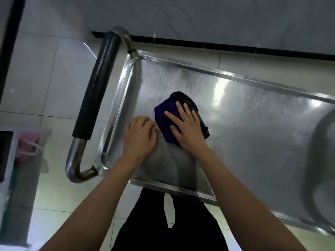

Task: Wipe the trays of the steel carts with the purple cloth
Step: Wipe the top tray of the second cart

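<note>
Cart fills the frame, top tray seen from above; steel, shallow raised rim, glare patches on the far half; this tray is the landmark for all below.

Handle: black-sleeved bar on a bent steel tube, just off the tray's left end.

Bowl-like steel rim at the tray's right end, cut by the frame edge; cannot tell what it is.

Bin or shelf with something pink in it, well left of the tray, on the floor.

Cloth: purple, bunched, lying on the tray near its left end, with a darker black-edged fold on its far side.

Right hand: fingers spread flat, pressing down on top of the cloth, palm covering its near side.

Left hand: on the tray just left of the cloth; fingers bent under at the tips, seemingly resting knuckles-down on bare steel; whether it pinches the cloth's edge I cannot tell.

Step in hand, by my reading: wiping the top tray's left end, early in the job; the right half looks undone, lower trays out of sight.

Next move calls for steady downward pressure and long strokes rightward along the tray, into the rim corners.
</note>
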Demonstrator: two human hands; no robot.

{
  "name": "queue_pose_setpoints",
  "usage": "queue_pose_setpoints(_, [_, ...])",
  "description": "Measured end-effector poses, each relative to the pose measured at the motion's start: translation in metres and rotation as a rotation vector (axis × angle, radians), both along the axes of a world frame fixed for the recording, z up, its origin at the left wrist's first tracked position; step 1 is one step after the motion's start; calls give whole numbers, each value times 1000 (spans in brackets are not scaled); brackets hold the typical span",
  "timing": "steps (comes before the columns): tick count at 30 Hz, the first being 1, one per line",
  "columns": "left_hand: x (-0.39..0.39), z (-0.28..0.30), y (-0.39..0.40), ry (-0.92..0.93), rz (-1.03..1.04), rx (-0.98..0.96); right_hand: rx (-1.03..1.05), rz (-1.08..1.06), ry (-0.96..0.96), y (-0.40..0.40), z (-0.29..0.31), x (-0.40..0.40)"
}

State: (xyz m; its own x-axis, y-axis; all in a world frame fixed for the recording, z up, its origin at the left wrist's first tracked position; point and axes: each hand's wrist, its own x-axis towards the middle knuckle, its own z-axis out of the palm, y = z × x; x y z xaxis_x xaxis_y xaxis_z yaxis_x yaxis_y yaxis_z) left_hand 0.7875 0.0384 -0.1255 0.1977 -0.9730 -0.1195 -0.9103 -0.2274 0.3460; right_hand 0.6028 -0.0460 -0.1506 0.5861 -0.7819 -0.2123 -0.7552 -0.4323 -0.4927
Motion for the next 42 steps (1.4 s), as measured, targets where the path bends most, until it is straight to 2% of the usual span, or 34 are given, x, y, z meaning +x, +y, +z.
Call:
queue_pose_setpoints(9, [40,1,-38,-54,8,97,-77,-82,135,-39,-6,29])
queue_pose_setpoints(15, [36,-10,-24,-146,-56,294,-86,75,115,-91,-11,69])
queue_pose_setpoints(22, [34,-10,-25,-137,-28,293,-165,256,106,-159,-17,143])
queue_pose_setpoints(26, [18,2,-6,-124,65,253,-154,316,63,-173,-18,157])
queue_pose_setpoints(31, [-12,-6,22,-106,126,401,-135,362,8,-165,-19,154])
queue_pose_setpoints(38, [-18,-12,23,-99,188,383,-101,494,-12,-122,-19,147])
queue_pose_setpoints(42, [-48,-1,53,-177,208,173,-98,536,4,-100,-15,146])
